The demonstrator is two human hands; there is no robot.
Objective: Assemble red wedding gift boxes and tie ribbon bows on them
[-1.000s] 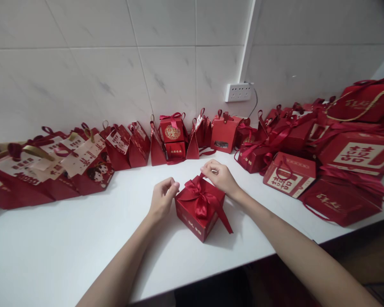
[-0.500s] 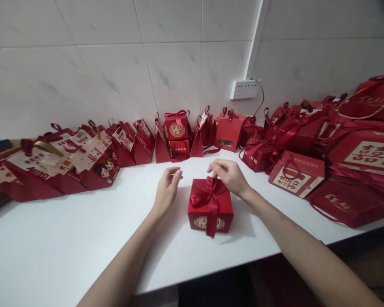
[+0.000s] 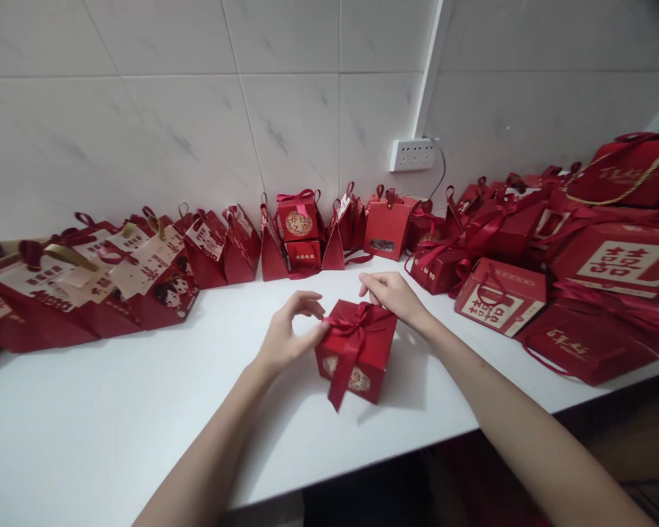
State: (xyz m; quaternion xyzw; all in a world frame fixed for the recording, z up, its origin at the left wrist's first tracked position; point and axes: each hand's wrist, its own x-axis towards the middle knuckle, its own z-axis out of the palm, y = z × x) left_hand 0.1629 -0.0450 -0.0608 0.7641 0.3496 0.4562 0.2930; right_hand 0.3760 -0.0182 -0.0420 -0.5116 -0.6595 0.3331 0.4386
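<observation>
A red gift box (image 3: pixel 381 359) with gold patterned lettering on its front stands turned at an angle on the white table (image 3: pixel 198 410). A red ribbon (image 3: pixel 356 329) is tied in a bow on its lid, one tail hanging down the front. At the box's left edge, my left hand (image 3: pixel 293 333) has thumb and fingertips closed at the bow's left loop. My right hand (image 3: pixel 395 296) is behind the far right corner of the box, fingers curled together; whether they hold anything is hidden.
Red gift boxes with tags (image 3: pixel 154 274) line the wall on the left. Two small stacked boxes (image 3: pixel 302 227) and a windowed box (image 3: pixel 384 227) stand at the back. More boxes (image 3: pixel 499 296) are piled on the right. A white socket strip (image 3: pixel 411 155) is on the tiled wall.
The box has turned and shifted slightly left. My left hand has moved right to the bow, its thumb now at the ribbon loop. My right hand's fingers remain curled near the far side.
</observation>
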